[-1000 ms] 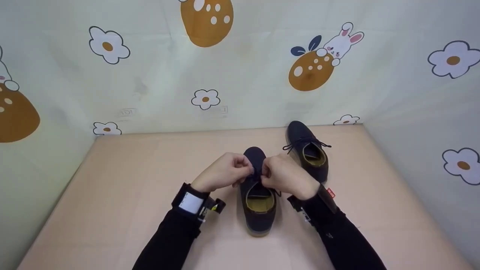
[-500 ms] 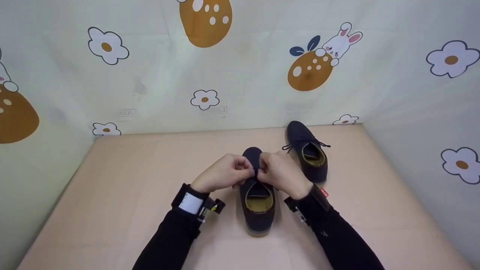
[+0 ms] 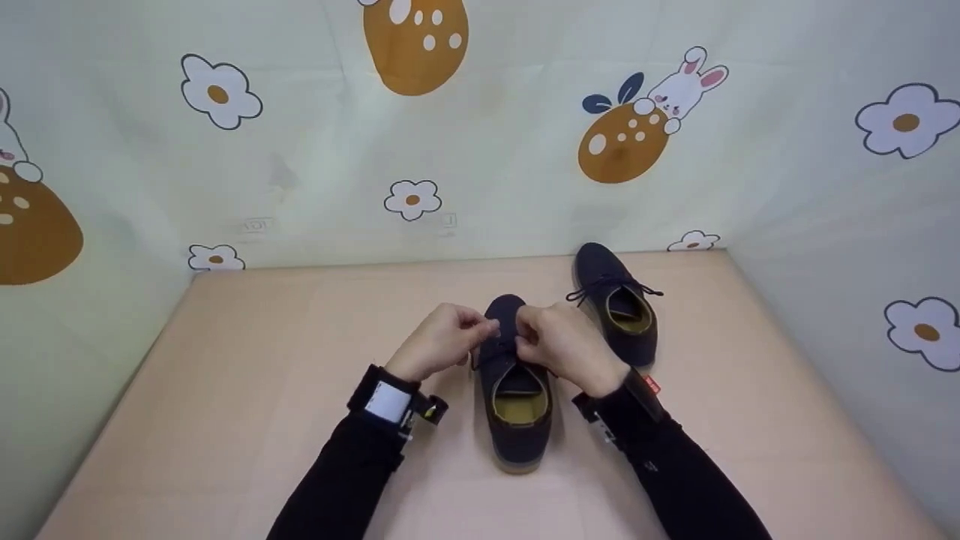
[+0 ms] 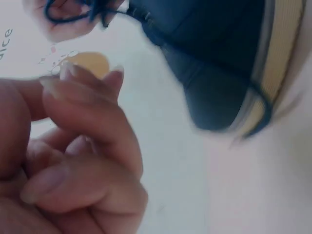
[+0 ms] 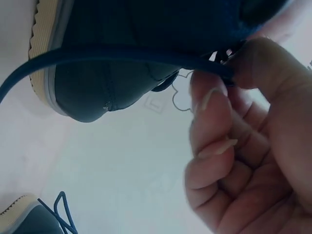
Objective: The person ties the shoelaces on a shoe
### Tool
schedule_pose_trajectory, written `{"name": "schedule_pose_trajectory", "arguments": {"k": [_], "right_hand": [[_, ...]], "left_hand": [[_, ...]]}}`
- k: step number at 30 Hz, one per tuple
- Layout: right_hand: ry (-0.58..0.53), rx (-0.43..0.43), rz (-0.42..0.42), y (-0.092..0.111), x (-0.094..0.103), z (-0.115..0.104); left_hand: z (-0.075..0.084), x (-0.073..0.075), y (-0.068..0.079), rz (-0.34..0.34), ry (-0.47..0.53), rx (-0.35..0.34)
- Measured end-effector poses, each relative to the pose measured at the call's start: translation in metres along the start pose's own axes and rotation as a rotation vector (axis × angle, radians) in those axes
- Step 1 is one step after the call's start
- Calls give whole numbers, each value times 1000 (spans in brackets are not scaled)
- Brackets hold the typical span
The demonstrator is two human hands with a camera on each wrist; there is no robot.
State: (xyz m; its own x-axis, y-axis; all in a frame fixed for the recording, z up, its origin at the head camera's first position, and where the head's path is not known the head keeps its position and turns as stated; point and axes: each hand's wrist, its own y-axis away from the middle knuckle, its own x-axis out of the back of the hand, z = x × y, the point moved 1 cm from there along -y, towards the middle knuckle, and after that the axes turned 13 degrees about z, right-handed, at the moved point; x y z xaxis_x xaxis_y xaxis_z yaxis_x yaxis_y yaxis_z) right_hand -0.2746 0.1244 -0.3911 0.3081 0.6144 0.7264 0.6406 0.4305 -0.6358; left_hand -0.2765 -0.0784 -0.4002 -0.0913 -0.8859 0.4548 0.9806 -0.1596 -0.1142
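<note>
A dark navy lace-up shoe (image 3: 521, 446) stands with its toe pointing away, between my two hands. My right hand (image 3: 571, 349) pinches its shoelace (image 5: 122, 52) between thumb and index finger, over the laced front. The other fingers of that hand curl in toward the palm. On the left side of the shoe, my left hand (image 3: 441, 342) hovers beside the laces, fingers loosely bent, with nothing seen between them in the left wrist view. There, a loose lace end (image 4: 265, 114) hangs down across the shoe's side, apart from the left fingers.
A matching shoe (image 3: 602, 262), its lace tied in a bow, stands farther back to the right, near the wall. Both shoes are on a pale pinkish table (image 3: 300, 322). A printed cloth wall (image 3: 315, 150) with flowers and rabbits rises behind and at both sides.
My left hand has let go of the lace and drawn slightly left and up from the shoe's middle. My right hand shifted a little left and still pinches the lace.
</note>
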Motion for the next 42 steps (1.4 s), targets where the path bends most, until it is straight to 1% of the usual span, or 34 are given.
{"name": "schedule_pose_trajectory", "arguments": {"k": [2, 4, 8, 12, 16, 18, 20, 23, 25, 27, 30, 33, 38, 42], "right_hand": [[1, 34, 6, 0, 0, 1], [-11, 61, 7, 0, 1, 3], [-48, 78, -24, -1, 3, 5], [-70, 63, -94, -1, 6, 7], [-100, 64, -161, -2, 11, 9], [-122, 51, -191, -2, 15, 10], [-139, 19, -212, -3, 20, 11], [-188, -63, -223, -4, 27, 12], [-212, -110, -213, -4, 29, 11], [-231, -134, -211, -4, 28, 8], [-217, -125, -221, -4, 22, 3], [-199, -112, -232, -4, 21, 4], [-188, -148, -215, -3, 27, 11], [-186, -170, -219, -3, 31, 15]], "left_hand": [[-2, -5, -1, -57, 40, 8], [-3, -9, -2, -90, 76, 12], [-5, -13, -3, -89, 116, 22], [-7, -14, -2, -100, 143, 43], [-4, -14, -1, -111, 166, 58], [-2, -12, -1, -106, 180, 62], [-1, -10, -1, -100, 202, 67], [0, -7, 0, -93, 218, 67], [1, -6, 0, -100, 217, 66], [1, -6, 0, -108, 207, 57], [2, -3, 1, -127, 190, 45], [2, 1, 0, -133, 180, 31], [1, 10, 0, -95, 159, 32], [0, 16, 0, -61, 102, 20]]}}
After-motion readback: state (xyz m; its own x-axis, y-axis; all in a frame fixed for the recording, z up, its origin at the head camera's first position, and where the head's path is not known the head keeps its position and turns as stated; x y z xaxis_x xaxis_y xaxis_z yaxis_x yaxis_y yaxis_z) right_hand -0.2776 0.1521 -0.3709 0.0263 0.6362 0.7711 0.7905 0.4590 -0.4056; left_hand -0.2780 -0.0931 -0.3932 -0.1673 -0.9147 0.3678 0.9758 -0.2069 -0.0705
